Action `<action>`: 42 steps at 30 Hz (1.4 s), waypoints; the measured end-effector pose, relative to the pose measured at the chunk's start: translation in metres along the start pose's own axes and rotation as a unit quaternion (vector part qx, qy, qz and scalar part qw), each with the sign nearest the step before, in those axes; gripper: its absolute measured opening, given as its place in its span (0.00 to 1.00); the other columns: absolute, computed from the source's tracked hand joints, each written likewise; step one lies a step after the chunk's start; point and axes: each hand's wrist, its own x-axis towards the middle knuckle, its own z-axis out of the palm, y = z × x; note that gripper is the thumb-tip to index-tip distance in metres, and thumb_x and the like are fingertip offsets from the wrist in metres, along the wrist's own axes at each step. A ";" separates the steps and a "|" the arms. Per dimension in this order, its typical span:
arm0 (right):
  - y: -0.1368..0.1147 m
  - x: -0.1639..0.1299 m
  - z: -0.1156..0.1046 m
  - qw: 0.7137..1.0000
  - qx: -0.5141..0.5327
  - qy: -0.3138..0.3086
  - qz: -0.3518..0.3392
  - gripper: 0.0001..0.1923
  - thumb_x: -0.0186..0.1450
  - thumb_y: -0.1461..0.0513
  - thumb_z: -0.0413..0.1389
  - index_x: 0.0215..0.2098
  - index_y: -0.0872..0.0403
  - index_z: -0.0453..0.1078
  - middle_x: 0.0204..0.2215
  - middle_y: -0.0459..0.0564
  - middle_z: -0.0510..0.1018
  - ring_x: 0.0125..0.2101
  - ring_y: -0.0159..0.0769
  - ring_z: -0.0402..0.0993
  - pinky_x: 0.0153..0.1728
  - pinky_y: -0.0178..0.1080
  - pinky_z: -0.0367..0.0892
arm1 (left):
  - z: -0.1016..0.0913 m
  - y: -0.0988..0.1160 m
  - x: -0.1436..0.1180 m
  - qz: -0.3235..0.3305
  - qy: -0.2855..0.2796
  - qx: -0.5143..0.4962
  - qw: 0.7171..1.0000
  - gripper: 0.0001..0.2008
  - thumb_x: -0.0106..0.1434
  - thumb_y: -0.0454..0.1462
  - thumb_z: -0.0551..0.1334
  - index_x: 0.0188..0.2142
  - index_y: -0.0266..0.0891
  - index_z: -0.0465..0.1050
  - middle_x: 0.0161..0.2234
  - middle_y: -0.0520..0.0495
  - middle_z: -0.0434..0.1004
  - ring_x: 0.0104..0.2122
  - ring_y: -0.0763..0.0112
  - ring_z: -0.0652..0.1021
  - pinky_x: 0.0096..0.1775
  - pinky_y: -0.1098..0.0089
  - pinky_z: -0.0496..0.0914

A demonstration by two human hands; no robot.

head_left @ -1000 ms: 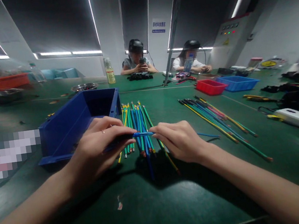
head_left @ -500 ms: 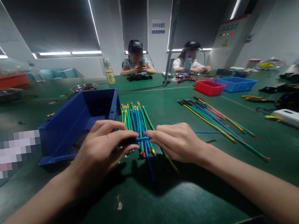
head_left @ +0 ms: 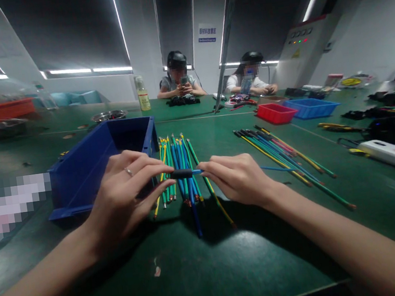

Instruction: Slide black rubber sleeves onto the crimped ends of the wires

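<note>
A deep blue plastic bin (head_left: 87, 167) sits at the left on the green table (head_left: 212, 262). Just right of it, the left hand (head_left: 124, 196) pinches a short black sleeve (head_left: 181, 174) between thumb and fingertips. The sleeve sits on a thin blue wire (head_left: 196, 171), held level above a row of green, blue and yellow wires (head_left: 179, 162). The right hand (head_left: 238, 179) pinches the wire's other side, fingers closed on it. Farther right lies a second fan of coloured wires (head_left: 286, 160).

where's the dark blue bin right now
The dark blue bin sits on the green table, left of centre, just behind the left hand and beside the wire bundle.
</note>
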 end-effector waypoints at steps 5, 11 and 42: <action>-0.001 0.000 0.001 1.000 0.006 -0.008 -0.003 0.14 0.71 0.62 0.45 0.41 0.60 0.71 0.25 0.47 0.73 0.23 0.28 0.66 0.22 0.34 0.53 | -0.001 0.001 0.000 0.006 -0.007 -0.008 1.000 0.13 0.58 0.35 0.66 0.43 0.43 0.70 0.38 0.49 0.79 0.40 0.63 0.73 0.43 0.60 0.65; -0.002 0.003 0.001 0.999 0.038 -0.019 0.016 0.14 0.71 0.61 0.45 0.44 0.59 0.70 0.27 0.47 0.74 0.25 0.28 0.68 0.25 0.33 0.57 | 0.001 0.000 -0.002 0.005 0.005 -0.012 1.000 0.14 0.57 0.35 0.67 0.43 0.42 0.71 0.37 0.49 0.78 0.39 0.63 0.73 0.43 0.60 0.65; 0.052 -0.018 0.010 0.920 -0.154 -0.259 0.251 0.21 0.72 0.53 0.38 0.37 0.51 0.70 0.33 0.51 0.73 0.27 0.32 0.71 0.21 0.35 0.45 | 0.009 -0.063 -0.023 -0.205 -0.134 0.102 0.964 0.14 0.63 0.44 0.55 0.33 0.37 0.72 0.34 0.42 0.75 0.36 0.55 0.73 0.38 0.57 0.68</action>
